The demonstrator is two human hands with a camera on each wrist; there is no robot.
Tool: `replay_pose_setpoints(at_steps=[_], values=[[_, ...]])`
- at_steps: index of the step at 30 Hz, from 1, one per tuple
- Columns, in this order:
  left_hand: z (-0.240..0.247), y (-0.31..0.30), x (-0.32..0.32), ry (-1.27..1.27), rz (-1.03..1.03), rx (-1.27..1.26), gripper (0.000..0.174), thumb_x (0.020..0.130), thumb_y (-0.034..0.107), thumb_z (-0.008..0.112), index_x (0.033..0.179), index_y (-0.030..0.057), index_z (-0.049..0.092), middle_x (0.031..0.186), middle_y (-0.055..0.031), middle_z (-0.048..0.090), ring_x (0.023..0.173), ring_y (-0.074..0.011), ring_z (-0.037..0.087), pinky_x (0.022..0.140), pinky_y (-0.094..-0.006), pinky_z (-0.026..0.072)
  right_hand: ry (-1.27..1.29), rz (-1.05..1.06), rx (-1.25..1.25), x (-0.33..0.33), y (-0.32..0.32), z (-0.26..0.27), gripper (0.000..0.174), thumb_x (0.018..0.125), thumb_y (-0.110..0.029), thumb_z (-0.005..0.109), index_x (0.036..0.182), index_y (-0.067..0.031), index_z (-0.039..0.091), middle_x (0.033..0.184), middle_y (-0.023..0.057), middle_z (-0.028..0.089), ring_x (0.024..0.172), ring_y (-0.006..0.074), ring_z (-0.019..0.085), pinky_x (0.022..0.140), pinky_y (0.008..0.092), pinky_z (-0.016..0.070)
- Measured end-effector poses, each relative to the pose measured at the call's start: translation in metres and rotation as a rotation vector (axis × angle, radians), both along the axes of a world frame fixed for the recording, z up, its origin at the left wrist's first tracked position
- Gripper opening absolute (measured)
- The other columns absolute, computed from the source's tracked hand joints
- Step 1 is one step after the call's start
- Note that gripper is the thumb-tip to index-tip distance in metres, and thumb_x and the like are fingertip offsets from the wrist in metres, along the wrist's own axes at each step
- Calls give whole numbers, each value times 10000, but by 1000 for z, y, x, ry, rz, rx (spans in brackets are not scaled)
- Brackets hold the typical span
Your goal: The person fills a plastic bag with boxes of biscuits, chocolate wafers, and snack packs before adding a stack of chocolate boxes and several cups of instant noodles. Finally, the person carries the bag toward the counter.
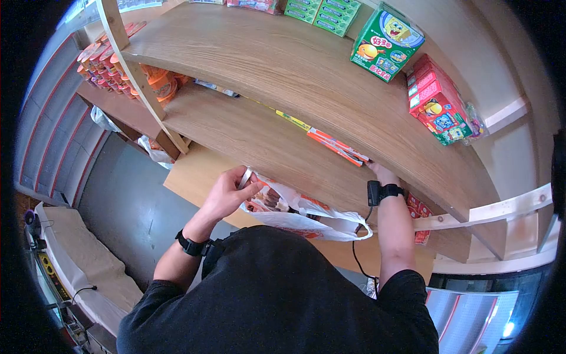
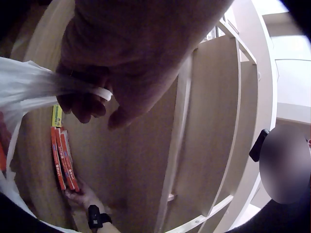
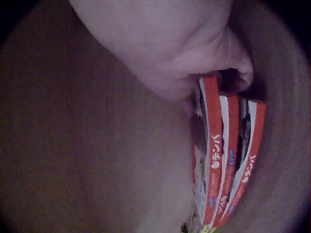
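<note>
A white plastic bag (image 1: 289, 221) with orange print hangs by the shelf edge in front of the person, brown-and-cream packs showing through its mouth. My left hand (image 1: 229, 192) grips one of its handles, the white strap (image 2: 99, 93) looped through curled fingers. My right hand (image 1: 384, 174) reaches onto the lower shelf and holds the near end of several slim orange-edged boxes (image 3: 226, 160). These stand on edge side by side, slightly fanned. Thumb and fingers curl about their ends, partly hidden behind the wrist. A yellow box (image 1: 293, 120) lies in line beyond them.
Above my right hand runs the upper shelf (image 1: 283, 65), bearing a green box (image 1: 388, 44), a red box (image 1: 439, 100) and green packs (image 1: 321, 13). Red packs (image 1: 420, 215) sit beside the right forearm. A wooden post (image 1: 138, 79) stands at left, near orange tubs (image 1: 162, 84).
</note>
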State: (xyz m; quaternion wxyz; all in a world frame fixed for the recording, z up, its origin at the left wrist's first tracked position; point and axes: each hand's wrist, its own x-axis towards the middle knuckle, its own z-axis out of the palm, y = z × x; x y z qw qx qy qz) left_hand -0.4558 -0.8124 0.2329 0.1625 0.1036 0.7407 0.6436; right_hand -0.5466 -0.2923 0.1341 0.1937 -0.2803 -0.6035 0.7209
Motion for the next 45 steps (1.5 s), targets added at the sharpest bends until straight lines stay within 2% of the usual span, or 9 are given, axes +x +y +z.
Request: replay_pose_setpoints(at_steps=[20,26,29,32,34,37,40,43,45], values=[[-5,0,-7,7,-16,40,222,954,213,724,930,12,630,717,5,611,640,-61,566,587,-251,450,157,-77,-18,17,-25,-32,257,980,-146,653,1219,-53,656,1206,110,681,1102,219,657,954,369,535],[-4,3,-10,-27,-21,34,223,954,221,724,922,22,628,722,17,599,661,-61,556,606,-254,445,55,161,-54,49,-55,3,262,971,-122,670,1223,-53,651,1203,91,685,1092,216,664,950,372,544],[-1,3,-11,-42,-39,1,212,966,217,711,924,30,620,747,25,594,694,-66,561,640,-248,448,47,319,-58,64,-61,-6,277,975,-138,675,1226,-26,640,1170,84,698,1055,191,678,936,357,552],[-6,5,-13,-23,-39,-19,226,955,231,717,921,27,628,734,19,597,679,-70,552,627,-258,446,67,260,-45,75,-77,-23,266,978,-158,678,1212,-36,649,1152,72,706,1023,182,692,911,345,561],[-15,8,-20,13,-39,-50,267,932,264,733,931,14,638,703,0,600,649,-77,542,595,-277,442,77,300,-17,77,-76,-25,257,981,-169,677,1199,-34,653,1139,60,711,1023,166,689,926,338,548],[-34,20,-48,93,-72,-193,303,897,295,748,952,18,640,709,-56,631,658,-130,604,619,-331,483,100,334,-11,82,-75,-26,269,966,-174,702,1189,-29,657,1146,46,707,1047,149,668,941,326,520],[-52,43,-86,284,-74,-379,321,880,311,734,983,18,651,771,-163,683,728,-240,697,677,-400,537,108,292,-8,82,-74,-27,285,939,-172,745,1172,-26,668,1144,32,701,1053,127,641,942,299,482],[-100,64,-118,738,-35,-648,322,896,331,704,985,25,659,747,-188,691,696,-313,701,644,-437,552,142,272,54,85,-80,-25,259,945,-183,739,1143,-27,676,1102,25,699,1017,116,630,920,292,475],[-107,69,-119,796,-26,-750,315,910,347,670,1001,45,667,746,-187,698,694,-358,697,630,-474,556,167,264,82,88,-81,-27,249,950,-200,736,1122,-27,679,1074,19,695,991,110,621,901,287,471]])
